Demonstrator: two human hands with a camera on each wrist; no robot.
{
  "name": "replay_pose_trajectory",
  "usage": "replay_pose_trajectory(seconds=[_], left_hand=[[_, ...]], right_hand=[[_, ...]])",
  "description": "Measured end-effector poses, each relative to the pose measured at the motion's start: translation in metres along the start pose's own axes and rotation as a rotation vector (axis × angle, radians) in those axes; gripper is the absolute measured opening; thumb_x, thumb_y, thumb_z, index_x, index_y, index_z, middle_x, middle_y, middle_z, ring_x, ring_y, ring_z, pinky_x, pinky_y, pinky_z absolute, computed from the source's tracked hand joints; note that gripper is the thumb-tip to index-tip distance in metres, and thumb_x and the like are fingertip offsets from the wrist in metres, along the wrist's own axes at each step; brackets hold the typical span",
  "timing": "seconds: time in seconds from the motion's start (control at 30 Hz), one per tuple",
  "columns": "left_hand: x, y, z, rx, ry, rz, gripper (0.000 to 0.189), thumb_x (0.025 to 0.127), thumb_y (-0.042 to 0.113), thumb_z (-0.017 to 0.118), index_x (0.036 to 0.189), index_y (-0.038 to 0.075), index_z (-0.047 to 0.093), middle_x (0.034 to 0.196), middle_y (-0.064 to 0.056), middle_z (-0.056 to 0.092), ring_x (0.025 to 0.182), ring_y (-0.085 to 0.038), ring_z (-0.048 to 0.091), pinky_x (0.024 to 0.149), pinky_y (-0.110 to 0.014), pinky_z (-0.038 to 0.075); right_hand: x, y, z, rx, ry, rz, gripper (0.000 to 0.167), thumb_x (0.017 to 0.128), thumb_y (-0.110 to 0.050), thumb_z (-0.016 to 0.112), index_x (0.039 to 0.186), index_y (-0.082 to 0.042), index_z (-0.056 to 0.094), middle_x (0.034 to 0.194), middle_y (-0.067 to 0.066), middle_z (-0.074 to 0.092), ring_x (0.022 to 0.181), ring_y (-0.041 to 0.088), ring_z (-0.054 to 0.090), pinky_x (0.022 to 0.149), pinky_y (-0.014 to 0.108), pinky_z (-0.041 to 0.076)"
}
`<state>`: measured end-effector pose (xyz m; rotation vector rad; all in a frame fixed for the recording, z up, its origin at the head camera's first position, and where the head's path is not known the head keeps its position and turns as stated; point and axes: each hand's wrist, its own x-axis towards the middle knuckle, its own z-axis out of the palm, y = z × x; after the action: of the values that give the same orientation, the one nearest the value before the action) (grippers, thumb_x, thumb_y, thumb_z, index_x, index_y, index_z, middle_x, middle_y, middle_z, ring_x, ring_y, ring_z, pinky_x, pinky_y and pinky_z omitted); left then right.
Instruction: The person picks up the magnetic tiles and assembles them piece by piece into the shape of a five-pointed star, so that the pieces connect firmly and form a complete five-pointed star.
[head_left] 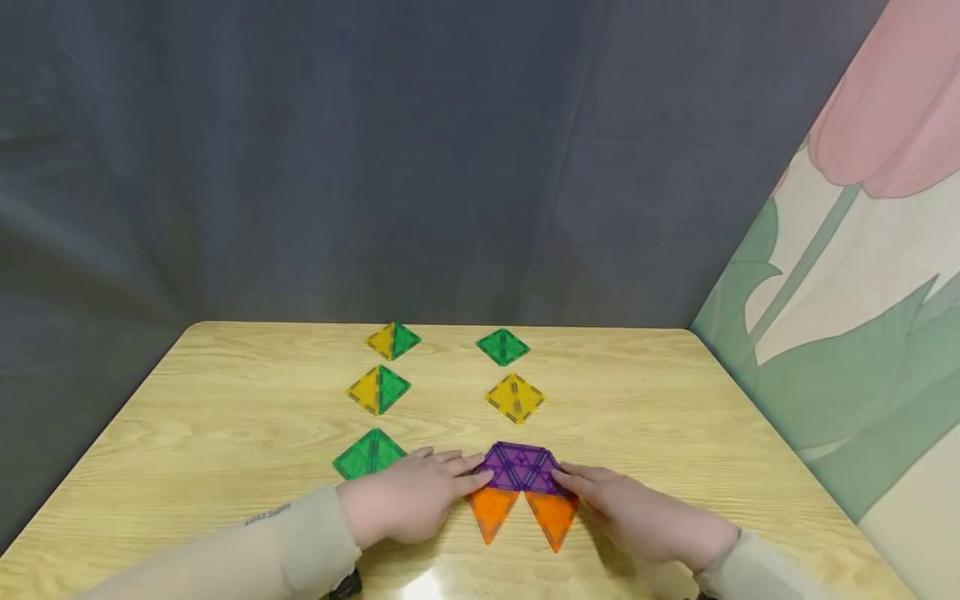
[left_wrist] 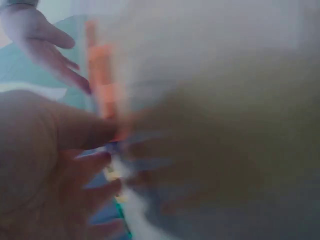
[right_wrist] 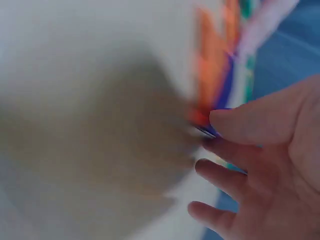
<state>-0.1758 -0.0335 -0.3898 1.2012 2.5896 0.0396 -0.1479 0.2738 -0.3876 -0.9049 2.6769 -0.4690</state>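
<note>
In the head view a purple trapezoid of magnetic tiles (head_left: pixel 521 465), made up of triangles, lies near the table's front. Two orange triangle tiles (head_left: pixel 553 518) hang off its near side, points toward me. My left hand (head_left: pixel 420 498) touches the purple tiles' left end with thumb and forefinger, its fingers mostly straight. At the opposite end, my right hand (head_left: pixel 637 510) touches the right corner with thumb and fingertips. The right wrist view shows its other fingers relaxed and spread beside the orange tile (right_wrist: pixel 206 70). Both wrist views are blurred.
To the left stand a green diamond (head_left: pixel 371 455) and two yellow-green diamonds (head_left: pixel 379 389), in a column. Behind the purple tiles are a yellow diamond (head_left: pixel 515 398) and a green diamond (head_left: pixel 503 347). A dark curtain (head_left: pixel 450 167) borders the wooden table (head_left: pixel 645 400); a tulip-patterned cloth (head_left: pixel 847 333) hangs right.
</note>
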Motion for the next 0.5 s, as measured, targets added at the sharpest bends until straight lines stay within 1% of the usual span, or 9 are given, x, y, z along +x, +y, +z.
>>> replay_pose_trajectory(seconds=[0.1,0.17,0.2,0.23,0.3,0.37,0.4,0.43,0.5], left_hand=[[-0.021,0.005,0.02,0.023,0.068,0.02,0.067,0.094,0.005,0.054,0.154,0.029,0.036,0.158,0.004,0.03,0.143,-0.025,0.03,0.113,-0.056,0.027],[-0.035,0.007,0.028,0.027,0.096,0.036,0.063,0.096,0.007,0.054,0.154,0.027,0.038,0.158,0.002,0.031,0.143,-0.027,0.031,0.111,-0.058,0.028],[-0.042,0.008,0.031,0.023,0.102,0.043,0.062,0.096,0.008,0.054,0.153,0.026,0.038,0.157,0.002,0.032,0.142,-0.028,0.032,0.111,-0.058,0.029],[-0.049,0.009,0.032,0.006,0.108,0.044,0.059,0.098,0.01,0.052,0.153,0.025,0.039,0.157,0.002,0.033,0.142,-0.028,0.033,0.11,-0.059,0.029],[-0.061,0.009,0.033,-0.086,0.129,0.024,0.054,0.1,0.012,0.051,0.152,0.021,0.042,0.156,0.0,0.035,0.141,-0.029,0.034,0.11,-0.059,0.03],[-0.073,0.008,0.03,-0.283,0.16,-0.032,0.049,0.101,0.013,0.049,0.15,0.015,0.044,0.154,-0.003,0.039,0.14,-0.03,0.035,0.111,-0.058,0.029],[-0.077,0.007,0.029,-0.441,0.18,-0.064,0.047,0.102,0.012,0.048,0.149,0.01,0.046,0.152,-0.007,0.041,0.139,-0.032,0.037,0.111,-0.057,0.03],[-0.081,0.006,0.027,-0.626,0.199,-0.091,0.045,0.103,0.013,0.048,0.147,0.004,0.046,0.15,-0.011,0.044,0.137,-0.034,0.04,0.11,-0.056,0.032],[-0.088,0.005,0.024,-1.037,0.226,-0.138,0.045,0.104,0.013,0.047,0.143,-0.008,0.044,0.144,-0.022,0.048,0.131,-0.039,0.045,0.106,-0.053,0.039]], right_hand=[[-0.011,-0.011,0.024,-0.072,0.074,-0.051,0.05,0.1,-0.002,0.053,0.149,-0.008,0.044,0.149,0.014,0.043,0.131,0.035,0.046,0.101,0.053,0.044],[-0.015,-0.019,0.033,-0.088,0.106,-0.083,0.05,0.101,-0.006,0.053,0.15,-0.01,0.044,0.148,0.013,0.045,0.13,0.034,0.047,0.1,0.052,0.045],[-0.017,-0.024,0.035,-0.082,0.112,-0.095,0.049,0.102,-0.007,0.052,0.15,-0.01,0.044,0.148,0.012,0.046,0.13,0.034,0.048,0.1,0.052,0.045],[-0.018,-0.029,0.036,-0.041,0.105,-0.09,0.049,0.103,-0.009,0.051,0.151,-0.011,0.042,0.148,0.01,0.046,0.131,0.032,0.047,0.101,0.051,0.045],[-0.02,-0.035,0.032,0.053,0.105,-0.05,0.051,0.102,-0.007,0.051,0.152,-0.007,0.039,0.147,0.013,0.046,0.132,0.034,0.046,0.102,0.052,0.043],[-0.021,-0.036,0.024,0.228,0.107,0.038,0.052,0.102,-0.006,0.051,0.151,-0.001,0.036,0.143,0.018,0.049,0.128,0.037,0.048,0.101,0.054,0.044],[-0.023,-0.035,0.018,0.354,0.113,0.086,0.052,0.102,-0.005,0.05,0.15,0.005,0.033,0.14,0.022,0.051,0.126,0.039,0.05,0.099,0.055,0.045],[-0.024,-0.033,0.013,0.498,0.109,0.139,0.054,0.102,-0.006,0.051,0.15,0.009,0.03,0.138,0.025,0.051,0.124,0.04,0.051,0.098,0.055,0.046],[-0.029,-0.027,0.005,0.763,0.09,0.204,0.056,0.102,-0.007,0.051,0.147,0.017,0.026,0.133,0.031,0.052,0.119,0.044,0.054,0.095,0.054,0.048]])
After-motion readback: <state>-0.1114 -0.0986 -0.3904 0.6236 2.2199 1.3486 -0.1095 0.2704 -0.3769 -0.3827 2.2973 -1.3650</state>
